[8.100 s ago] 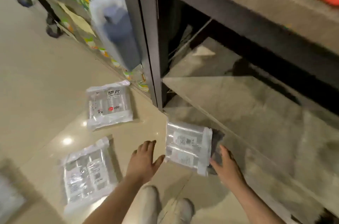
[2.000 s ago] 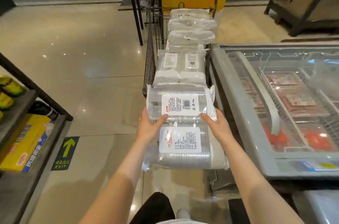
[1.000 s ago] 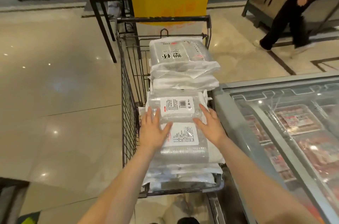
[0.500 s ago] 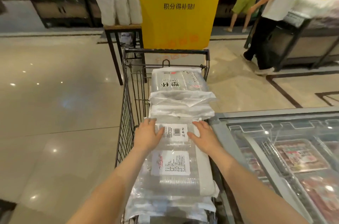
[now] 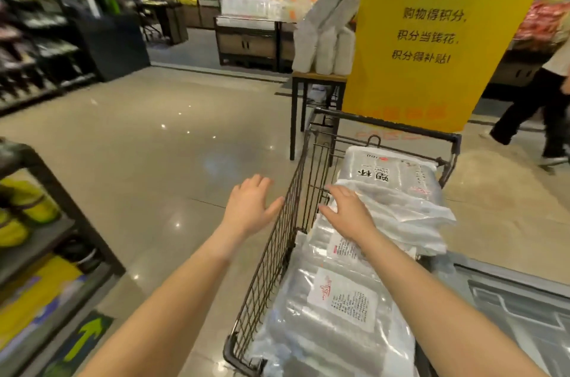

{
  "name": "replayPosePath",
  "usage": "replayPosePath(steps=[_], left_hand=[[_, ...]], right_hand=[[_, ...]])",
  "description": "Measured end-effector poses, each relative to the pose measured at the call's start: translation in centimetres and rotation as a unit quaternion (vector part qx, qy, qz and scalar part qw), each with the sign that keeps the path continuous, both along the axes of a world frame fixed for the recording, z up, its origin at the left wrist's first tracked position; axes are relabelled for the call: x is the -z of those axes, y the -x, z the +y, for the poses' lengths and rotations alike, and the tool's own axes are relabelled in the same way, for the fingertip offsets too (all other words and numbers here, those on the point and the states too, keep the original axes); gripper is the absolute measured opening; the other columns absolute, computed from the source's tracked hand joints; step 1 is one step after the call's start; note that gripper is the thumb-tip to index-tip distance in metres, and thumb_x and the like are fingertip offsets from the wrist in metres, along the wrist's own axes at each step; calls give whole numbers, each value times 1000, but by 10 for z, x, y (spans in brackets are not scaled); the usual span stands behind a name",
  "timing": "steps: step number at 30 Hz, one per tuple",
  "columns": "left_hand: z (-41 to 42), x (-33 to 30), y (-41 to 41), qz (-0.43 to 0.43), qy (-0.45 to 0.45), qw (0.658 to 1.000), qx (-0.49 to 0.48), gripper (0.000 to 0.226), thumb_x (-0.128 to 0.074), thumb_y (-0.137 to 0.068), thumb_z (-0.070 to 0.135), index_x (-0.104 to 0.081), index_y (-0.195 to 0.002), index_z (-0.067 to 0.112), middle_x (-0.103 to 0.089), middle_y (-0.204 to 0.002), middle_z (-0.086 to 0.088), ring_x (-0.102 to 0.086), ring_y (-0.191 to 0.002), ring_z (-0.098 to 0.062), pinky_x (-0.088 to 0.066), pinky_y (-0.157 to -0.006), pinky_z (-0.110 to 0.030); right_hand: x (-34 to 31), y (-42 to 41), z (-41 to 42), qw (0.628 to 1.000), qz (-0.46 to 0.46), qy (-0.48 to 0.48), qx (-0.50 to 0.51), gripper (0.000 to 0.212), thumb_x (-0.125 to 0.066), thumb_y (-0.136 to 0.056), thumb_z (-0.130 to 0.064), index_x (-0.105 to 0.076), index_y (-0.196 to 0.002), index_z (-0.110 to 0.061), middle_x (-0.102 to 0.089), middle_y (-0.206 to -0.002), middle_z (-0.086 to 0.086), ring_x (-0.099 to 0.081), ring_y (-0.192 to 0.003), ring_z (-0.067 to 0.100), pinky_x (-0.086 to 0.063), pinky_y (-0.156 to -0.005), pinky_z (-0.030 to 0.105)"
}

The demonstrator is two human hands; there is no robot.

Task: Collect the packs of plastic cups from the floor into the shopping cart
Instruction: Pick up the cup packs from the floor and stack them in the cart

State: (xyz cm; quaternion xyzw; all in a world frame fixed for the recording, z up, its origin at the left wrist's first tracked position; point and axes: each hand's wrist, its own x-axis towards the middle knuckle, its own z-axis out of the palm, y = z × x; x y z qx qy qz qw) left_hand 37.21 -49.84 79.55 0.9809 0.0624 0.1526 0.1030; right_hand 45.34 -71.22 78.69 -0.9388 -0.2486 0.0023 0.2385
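Lifted off the nearest cup pack (image 5: 333, 312), both hands are spread empty: left hand (image 5: 250, 207) outside the shopping cart (image 5: 279, 250), right hand (image 5: 347, 212) above it.

Clear packs (image 5: 333, 312) w/ white labels under right fingers (image 5: 336, 194). Black wire cart (image 5: 277, 250) btwn hands. Yellow sign (image 5: 431, 37) past fingertips. Beige floor (image 5: 154, 145).

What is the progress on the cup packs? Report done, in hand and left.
Done: the shopping cart holds a pile of cup packs, stacked to its rim. In hand: nothing; the left hand hangs open outside the cart's side, and the right hand lies open over the pile. Left: no pack shows on the visible floor, so any remaining ones are out of view.
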Motion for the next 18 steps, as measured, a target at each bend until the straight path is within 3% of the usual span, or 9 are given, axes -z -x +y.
replayPosePath(steps=[3,8,12,18], left_hand=[[37,-8,44,-15,-23,998,-53,50,-43,-92,53,-53,-126,17,-55,-117,-2,-53,-109,-24,-39,-90,-37],[100,-18,137,-4,-38,989,-144,70,-22,-83,64,-54,-124,17,-54,-116,-3,-52,-109,-26,-40,-91,-38],[152,-19,234,9,-72,971,-227,56,-36,-91,59,-51,-128,20,-53,-121,-1,-51,-113,-24,-38,-93,-38],[211,-25,414,43,-75,928,-362,57,-39,-92,57,-48,-134,20,-52,-128,0,-48,-118,-22,-38,-96,-39]], right_hand=[[-10,19,49,998,-17,2,-63,54,-49,-95,-41,-39,-144,-19,-41,-147,0,-35,-136,19,-31,-112,37],[-24,69,135,983,-39,14,-180,52,-49,-96,-42,-42,-142,-19,-41,-146,1,-34,-136,20,-30,-112,36],[-25,132,208,966,-48,5,-253,51,-52,-94,-42,-45,-140,-19,-41,-147,3,-34,-137,21,-29,-112,34],[-23,270,317,924,-44,-6,-381,52,-51,-94,-43,-44,-140,-19,-44,-144,3,-35,-136,20,-31,-109,33]])
